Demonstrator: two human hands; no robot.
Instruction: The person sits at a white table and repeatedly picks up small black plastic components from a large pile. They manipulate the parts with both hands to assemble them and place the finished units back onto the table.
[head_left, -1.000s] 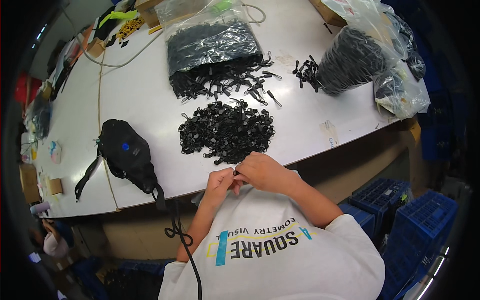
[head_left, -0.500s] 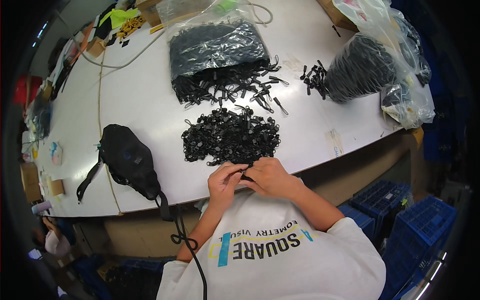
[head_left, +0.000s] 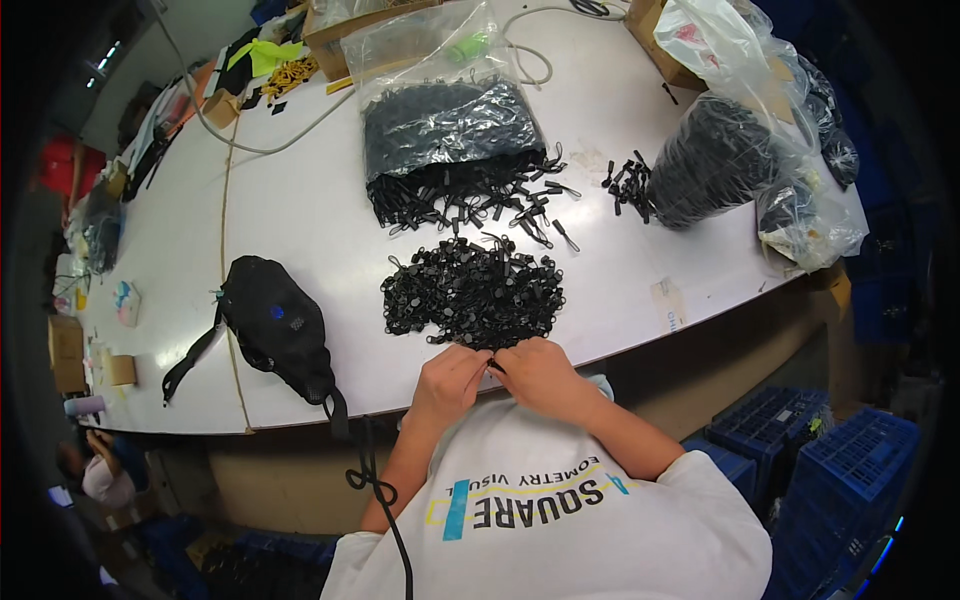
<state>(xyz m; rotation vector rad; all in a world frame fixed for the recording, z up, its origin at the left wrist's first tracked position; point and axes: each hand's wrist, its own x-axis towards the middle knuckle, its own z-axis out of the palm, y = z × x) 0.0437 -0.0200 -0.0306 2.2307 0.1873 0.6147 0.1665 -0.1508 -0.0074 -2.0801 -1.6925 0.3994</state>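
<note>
My left hand (head_left: 450, 384) and my right hand (head_left: 541, 378) meet at the table's front edge, fingers bent and fingertips nearly touching. Pinched between them is a small black piece (head_left: 494, 367), mostly covered by the fingers; its exact kind cannot be made out. Just beyond lies a heap of small black parts that look like zipper sliders (head_left: 476, 290). Behind the heap, black cord zipper pulls (head_left: 470, 197) with thin loops spill from the mouth of a clear plastic bag (head_left: 445, 125).
A black pouch (head_left: 273, 318) with a strap lies left on the white table (head_left: 330, 215). At right are loose black pulls (head_left: 628, 187) beside filled plastic bags (head_left: 715, 160). Blue crates (head_left: 850, 480) stand below right. A cable (head_left: 262, 150) crosses the far side. Another person (head_left: 105, 470) is at far left.
The view has shifted, so the table's things appear lower and mostly a little further right. My hands stay together at the edge, the fingertips drawn closer around the small black piece.
</note>
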